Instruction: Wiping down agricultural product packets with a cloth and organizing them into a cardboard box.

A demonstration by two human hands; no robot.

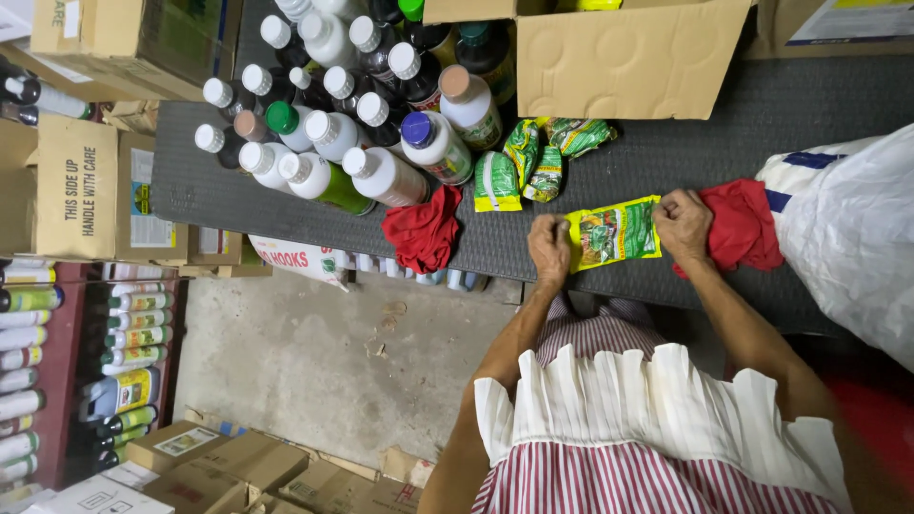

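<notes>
2 hands, left hand [549, 246] and right hand [682, 224], grip a glossy, flat green packet [614, 232] by its ends.

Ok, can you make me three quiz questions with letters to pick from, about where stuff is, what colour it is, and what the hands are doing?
1. Where is the red cloth?
A. beside the bottles
B. on the floor
C. in the box

2. What colour is the packet being held?
A. blue
B. green and yellow
C. pink

3. How is the packet held?
A. left hand only
B. both hands
C. untouched

Answers: 1 A, it lies on the dark table by the bottles. 2 B, its wrapper shows that. 3 B, the right hand grips its other end.
</notes>
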